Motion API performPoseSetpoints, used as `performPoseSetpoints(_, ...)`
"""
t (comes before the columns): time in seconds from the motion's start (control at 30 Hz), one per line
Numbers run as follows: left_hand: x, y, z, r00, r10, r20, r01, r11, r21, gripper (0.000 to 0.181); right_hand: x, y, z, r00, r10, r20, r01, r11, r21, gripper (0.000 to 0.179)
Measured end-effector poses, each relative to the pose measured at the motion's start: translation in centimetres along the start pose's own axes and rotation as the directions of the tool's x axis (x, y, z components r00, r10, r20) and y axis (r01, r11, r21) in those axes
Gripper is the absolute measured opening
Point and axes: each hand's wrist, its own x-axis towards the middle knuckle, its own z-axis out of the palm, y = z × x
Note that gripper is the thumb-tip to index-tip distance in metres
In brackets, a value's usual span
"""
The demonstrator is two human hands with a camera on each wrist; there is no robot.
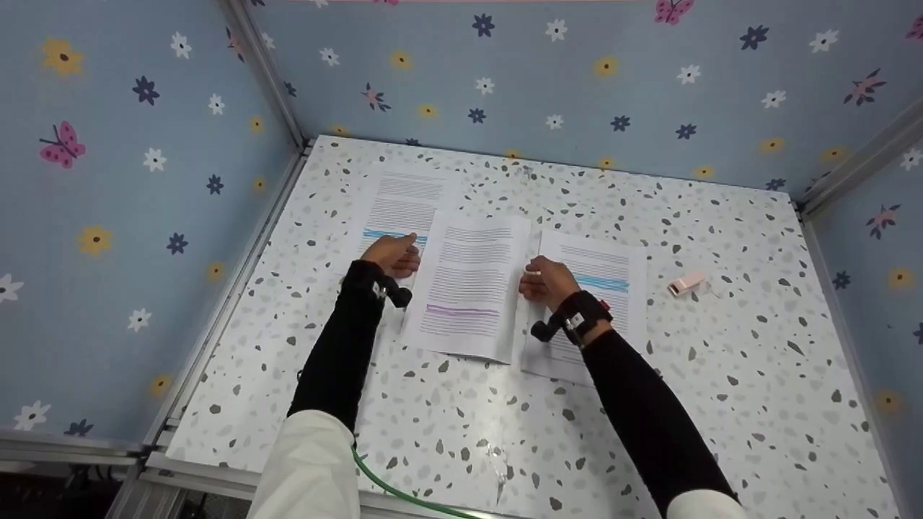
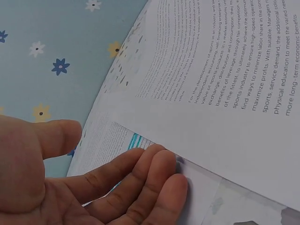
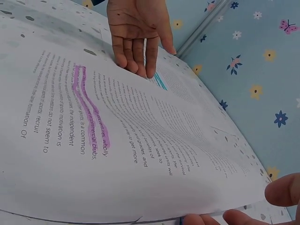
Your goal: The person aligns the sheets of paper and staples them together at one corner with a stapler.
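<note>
A printed paper sheet (image 1: 469, 281) with purple highlighting (image 3: 89, 112) lies between my two hands, its right side lifted and bowed. My left hand (image 1: 393, 256) is at its left edge, thumb apart and fingertips against or just under that edge in the left wrist view. Beneath the left hand lies another printed sheet (image 1: 404, 191) with a blue highlighted line, partly covered by the middle sheet. My right hand (image 1: 548, 281) is at the middle sheet's right edge, fingers low along it and thumb apart. Under the right hand is a third sheet (image 1: 602, 256), also marked in blue.
A small pink object (image 1: 686, 283), its kind unclear, lies right of the sheets on the speckled white table (image 1: 750, 339). Flowered blue panels (image 1: 548, 79) enclose the back and sides. A green cable (image 1: 393, 490) runs by the front edge.
</note>
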Motion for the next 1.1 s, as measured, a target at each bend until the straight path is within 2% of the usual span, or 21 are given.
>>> performPoseSetpoints(0.2, -0.3, -0.1, -0.1, 0.999, 0.027, 0.037, -0.025, 0.998, -0.057, 0.054, 0.0, -0.1, 0.1, 1.0, -0.022, -0.004, 0.022, 0.999, -0.036, 0.038)
performPoseSetpoints(0.33, 1.6, -0.9, -0.1, 0.999, 0.033, 0.03, -0.03, 0.993, -0.118, 0.047, 0.1, 0.0, 0.4, 0.999, -0.032, 0.006, 0.033, 0.998, -0.053, 0.04)
performPoseSetpoints(0.43, 2.7, -1.4, 0.2, 1.0, 0.023, 0.006, -0.022, 0.994, -0.107, 0.041, 0.3, 0.1, 0.8, 0.999, -0.033, 0.02, 0.033, 0.999, -0.032, 0.04)
performPoseSetpoints(0.57, 1.8, -0.8, 0.9, 1.0, 0.005, 0.019, -0.003, 0.997, -0.082, 0.04, 0.6, 0.2, 1.5, 1.0, -0.026, 0.012, 0.026, 1.0, -0.013, 0.039)
performPoseSetpoints(0.7, 1.5, -1.0, 1.2, 0.999, 0.011, 0.034, -0.011, 1.0, -0.006, 0.037, 0.8, 0.5, 2.2, 0.999, -0.032, -0.008, 0.031, 0.996, -0.082, 0.04)
performPoseSetpoints(0.77, 1.8, -1.4, 1.2, 0.999, 0.026, 0.032, -0.028, 0.998, 0.057, 0.035, 1.0, 0.8, 2.6, 0.999, -0.039, -0.004, 0.038, 0.986, -0.161, 0.045)
performPoseSetpoints(0.87, 2.5, -2.1, 1.2, 0.997, 0.074, 0.011, -0.075, 0.977, 0.201, 0.031, 1.3, 1.2, 3.0, 0.998, -0.066, -0.018, 0.058, 0.954, -0.294, 0.055)
performPoseSetpoints(0.97, 3.0, -2.6, 1.2, 0.992, 0.124, 0.012, -0.123, 0.96, 0.251, 0.028, 1.5, 1.7, 3.2, 0.993, -0.105, -0.052, 0.077, 0.919, -0.387, 0.061)
performPoseSetpoints(1.0, 3.1, -2.7, 1.2, 0.99, 0.14, 0.01, -0.137, 0.948, 0.288, 0.028, 1.6, 1.8, 3.1, 0.991, -0.12, -0.061, 0.085, 0.909, -0.408, 0.061)
performPoseSetpoints(1.1, 3.3, -2.9, 1.0, 0.985, 0.17, 0.033, -0.172, 0.938, 0.303, 0.027, 1.8, 2.0, 3.0, 0.987, -0.15, -0.064, 0.109, 0.897, -0.428, 0.057)
